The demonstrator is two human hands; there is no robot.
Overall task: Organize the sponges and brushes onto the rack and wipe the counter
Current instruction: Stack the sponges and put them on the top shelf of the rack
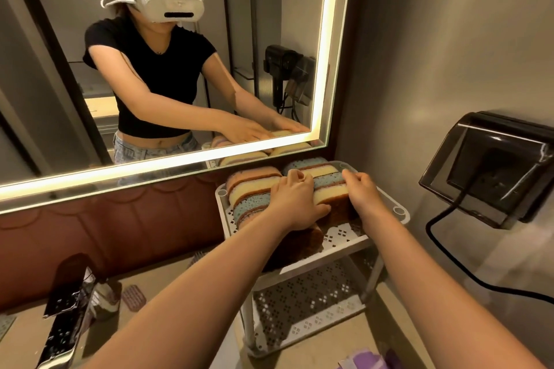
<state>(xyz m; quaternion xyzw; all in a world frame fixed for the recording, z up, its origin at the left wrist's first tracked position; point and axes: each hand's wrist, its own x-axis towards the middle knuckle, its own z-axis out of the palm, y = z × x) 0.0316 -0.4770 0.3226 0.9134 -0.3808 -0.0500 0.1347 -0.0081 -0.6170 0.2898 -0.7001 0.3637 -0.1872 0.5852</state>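
A white two-tier perforated rack [400, 211] stands on the counter against the mirror, in the right corner. Several sponges in yellow, blue and brown stand packed on edge on its top shelf, in a left row [248, 189] and a right row [325, 172]. My left hand [295, 204] rests on top of the sponges between the two rows, fingers curved over them. My right hand [361, 192] holds the right end of the right row, fingertips hooked over a sponge's top edge. The lower shelf [302, 299] shows only its perforated floor.
A chrome faucet [64, 326] stands at the lower left, with a small pink pad [134, 298] on the beige counter [156, 275] beside it. A black covered wall socket [494, 171] with a cable hangs on the right wall. Something purple [365, 361] lies at the bottom edge.
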